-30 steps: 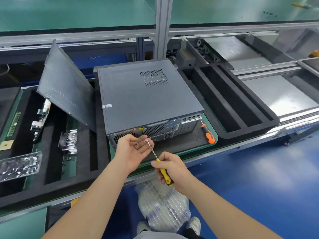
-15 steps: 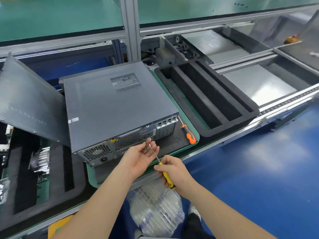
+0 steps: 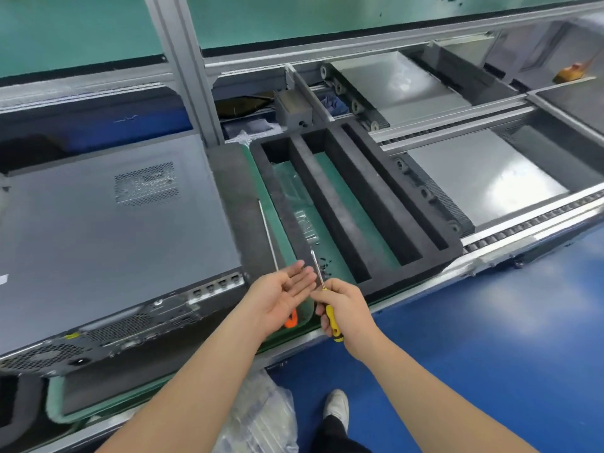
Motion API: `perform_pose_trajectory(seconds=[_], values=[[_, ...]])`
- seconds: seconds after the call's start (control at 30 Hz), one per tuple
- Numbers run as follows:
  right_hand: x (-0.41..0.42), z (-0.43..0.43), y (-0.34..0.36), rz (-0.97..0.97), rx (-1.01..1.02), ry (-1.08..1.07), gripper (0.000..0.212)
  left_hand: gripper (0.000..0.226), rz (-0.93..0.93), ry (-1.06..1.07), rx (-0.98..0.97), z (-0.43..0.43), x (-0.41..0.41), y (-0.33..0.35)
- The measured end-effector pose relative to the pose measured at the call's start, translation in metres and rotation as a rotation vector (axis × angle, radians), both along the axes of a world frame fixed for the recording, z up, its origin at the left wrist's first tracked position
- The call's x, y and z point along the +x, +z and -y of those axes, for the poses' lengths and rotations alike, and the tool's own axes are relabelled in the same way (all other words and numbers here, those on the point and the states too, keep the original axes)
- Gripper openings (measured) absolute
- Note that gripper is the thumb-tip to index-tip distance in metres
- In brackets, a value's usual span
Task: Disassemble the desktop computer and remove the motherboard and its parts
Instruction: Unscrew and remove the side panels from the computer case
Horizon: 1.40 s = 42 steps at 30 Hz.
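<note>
On the desk, at 9 o'clock, the computer lies flat with its lid on, so I think the job has only just begun. Tiny dark screws sit in the black tray at 1 o'clock. The board must be inside, not out yet. The computer's back, with the plugs, points to 6 o'clock; its long side runs 6 to 12. The left hand is flat and open, palm up. The right hand grips a yellow screwdriver, tip toward 12.
</note>
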State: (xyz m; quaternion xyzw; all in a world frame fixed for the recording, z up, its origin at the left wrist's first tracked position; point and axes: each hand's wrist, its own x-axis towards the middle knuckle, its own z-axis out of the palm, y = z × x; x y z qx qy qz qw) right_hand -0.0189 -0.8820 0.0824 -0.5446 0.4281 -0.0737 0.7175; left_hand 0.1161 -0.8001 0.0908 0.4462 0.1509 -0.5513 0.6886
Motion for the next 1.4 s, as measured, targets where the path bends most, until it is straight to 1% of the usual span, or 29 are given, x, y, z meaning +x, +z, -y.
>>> perform_pose_trajectory(seconds=[0.07, 0.13, 0.23, 0.37, 0.43, 0.47, 0.6, 0.7, 0.73, 0.8, 0.9, 0.97, 1.03, 1.1, 1.17, 1.2, 1.33, 1.4], values=[[-0.003, 0.036, -0.002, -0.067, -0.049, -0.021, 0.019, 0.048, 0.054, -0.023, 0.046, 0.034, -0.002, 0.0], [-0.003, 0.066, -0.006, -0.125, -0.095, -0.024, 0.016, 0.041, 0.119, -0.067, 0.114, 0.065, -0.003, -0.001], [0.003, 0.105, -0.015, -0.186, -0.16, 0.003, 0.017, 0.034, 0.193, -0.113, 0.224, 0.109, -0.002, -0.006], [0.013, 0.134, -0.031, -0.24, -0.168, 0.028, 0.02, 0.038, 0.286, -0.197, 0.382, 0.148, -0.005, -0.017], [0.015, 0.14, -0.037, -0.274, -0.178, 0.044, 0.021, 0.04, 0.288, -0.239, 0.447, 0.158, -0.01, -0.021], [0.016, 0.142, -0.039, -0.288, -0.179, 0.052, 0.022, 0.043, 0.28, -0.263, 0.472, 0.16, -0.012, -0.023], [0.017, 0.147, -0.045, -0.294, -0.149, 0.084, 0.021, 0.069, 0.219, -0.314, 0.513, 0.164, -0.014, -0.032], [0.018, 0.149, -0.047, -0.264, -0.125, 0.086, 0.019, 0.072, 0.226, -0.313, 0.525, 0.165, -0.011, -0.031], [0.019, 0.15, -0.047, -0.252, -0.116, 0.082, 0.02, 0.07, 0.228, -0.318, 0.517, 0.163, -0.01, -0.03], [0.023, 0.15, -0.046, -0.235, -0.094, 0.078, 0.022, 0.059, 0.254, -0.327, 0.479, 0.158, -0.009, -0.024], [0.035, 0.145, -0.036, -0.196, -0.041, 0.048, 0.021, 0.038, 0.369, -0.272, 0.442, 0.146, -0.005, -0.012], [0.047, 0.138, -0.027, -0.144, 0.005, 0.041, 0.022, 0.028, 0.501, -0.208, 0.463, 0.133, -0.001, -0.005], [0.06, 0.126, -0.017, -0.075, 0.025, 0.095, 0.02, 0.021, 0.686, -0.155, 0.533, 0.113, 0.003, 0.002], [0.074, 0.111, -0.012, -0.06, -0.039, 0.174, 0.015, 0.026, 0.843, -0.108, 0.582, 0.089, 0.008, 0.008], [0.086, 0.097, -0.011, -0.149, -0.221, 0.24, 0.009, 0.034, 0.953, -0.13, 0.632, 0.065, 0.012, 0.011], [0.091, 0.09, -0.011, -0.2, -0.313, 0.264, 0.01, 0.036, 0.981, -0.163, 0.638, 0.054, 0.014, 0.012], [0.102, 0.068, -0.019, -0.299, -0.484, 0.347, 0.016, 0.045, 0.973, -0.254, 0.581, 0.022, 0.017, 0.016], [0.102, 0.061, -0.022, -0.326, -0.603, 0.381, 0.02, 0.048, 0.974, -0.312, 0.556, 0.013, 0.013, 0.019]])
